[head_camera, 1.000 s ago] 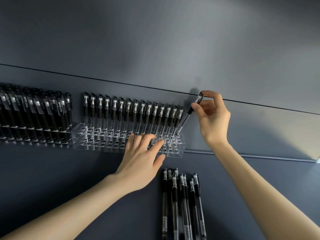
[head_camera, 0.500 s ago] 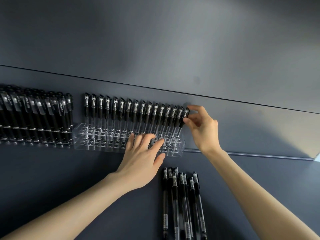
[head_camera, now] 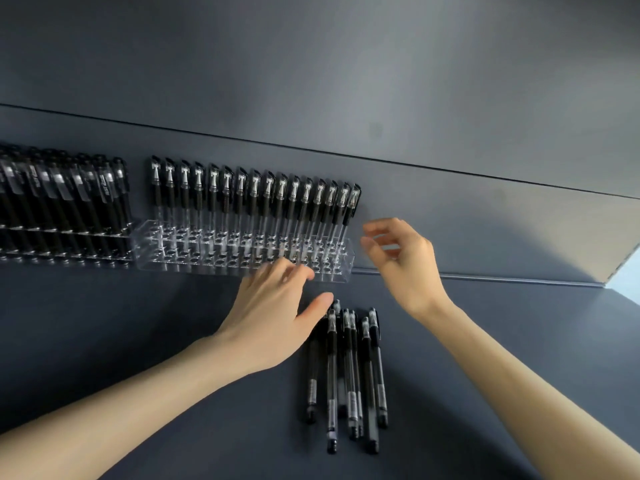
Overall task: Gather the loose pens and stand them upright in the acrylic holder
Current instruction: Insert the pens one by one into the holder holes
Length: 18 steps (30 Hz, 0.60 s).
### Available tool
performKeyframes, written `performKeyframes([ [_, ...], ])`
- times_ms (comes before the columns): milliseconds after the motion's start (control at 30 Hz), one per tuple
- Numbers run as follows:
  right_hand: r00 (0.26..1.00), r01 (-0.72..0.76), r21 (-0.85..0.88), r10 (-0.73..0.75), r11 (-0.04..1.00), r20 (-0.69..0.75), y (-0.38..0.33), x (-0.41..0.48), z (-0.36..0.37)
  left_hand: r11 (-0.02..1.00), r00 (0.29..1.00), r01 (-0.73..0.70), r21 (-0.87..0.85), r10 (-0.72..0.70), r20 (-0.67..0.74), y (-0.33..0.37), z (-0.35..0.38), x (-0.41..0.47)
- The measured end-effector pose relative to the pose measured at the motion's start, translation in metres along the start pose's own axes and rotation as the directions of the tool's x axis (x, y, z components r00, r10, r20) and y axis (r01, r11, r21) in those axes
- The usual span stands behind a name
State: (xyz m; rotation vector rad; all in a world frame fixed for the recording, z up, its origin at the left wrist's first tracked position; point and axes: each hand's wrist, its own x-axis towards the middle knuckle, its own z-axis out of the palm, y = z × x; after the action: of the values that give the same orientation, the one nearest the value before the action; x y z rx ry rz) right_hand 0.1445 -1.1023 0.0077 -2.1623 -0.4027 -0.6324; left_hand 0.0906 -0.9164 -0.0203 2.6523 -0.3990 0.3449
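A clear acrylic holder [head_camera: 194, 252] stands against the dark wall, with a full back row of upright black pens [head_camera: 256, 199]; its front rows of holes are bare. Several loose black pens [head_camera: 349, 372] lie side by side on the dark table in front of it. My left hand [head_camera: 273, 317] is open, palm down, its fingers near the holder's front edge and its thumb by the caps of the loose pens. My right hand [head_camera: 405, 265] hovers open just right of the holder, fingers curled and holding nothing.
A second holder [head_camera: 62, 244] packed with black pens stands to the left, touching the first. The dark wall rises right behind both holders. At the far right a bright gap [head_camera: 627, 271] marks the table's end.
My right hand set its pen into the holder's right end, let go and drew back to the right. My left hand has slid back off the holder toward the loose pens.
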Motion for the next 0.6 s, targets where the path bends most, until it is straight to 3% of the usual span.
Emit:
performKeyframes([
  [67,0.987,-0.017,-0.016,0.019,1.000,0.158,-0.002,-0.020,-0.002,0.995,0.998,0.045,-0.089,-0.040,0.058,0.015,-0.005,-0.018],
  [167,0.923,0.026,-0.139,0.030,0.990,0.384,0.002,-0.042,0.001,0.994,0.987,0.082,-0.076,-0.070,0.145,0.024,-0.003,-0.036],
  [267,0.867,0.074,-0.190,0.031,0.979,0.497,0.006,-0.056,0.004,0.991,0.979,0.116,-0.072,-0.102,0.175,0.023,0.003,-0.040],
  [367,0.834,0.104,-0.259,0.058,0.960,0.549,0.008,-0.064,0.008,0.970,0.962,0.203,-0.132,-0.173,0.213,0.019,0.001,-0.035],
  [600,0.858,0.080,-0.258,0.065,0.963,0.510,0.010,-0.065,0.013,0.906,0.917,0.351,-0.235,-0.281,0.284,0.014,-0.007,-0.021],
])
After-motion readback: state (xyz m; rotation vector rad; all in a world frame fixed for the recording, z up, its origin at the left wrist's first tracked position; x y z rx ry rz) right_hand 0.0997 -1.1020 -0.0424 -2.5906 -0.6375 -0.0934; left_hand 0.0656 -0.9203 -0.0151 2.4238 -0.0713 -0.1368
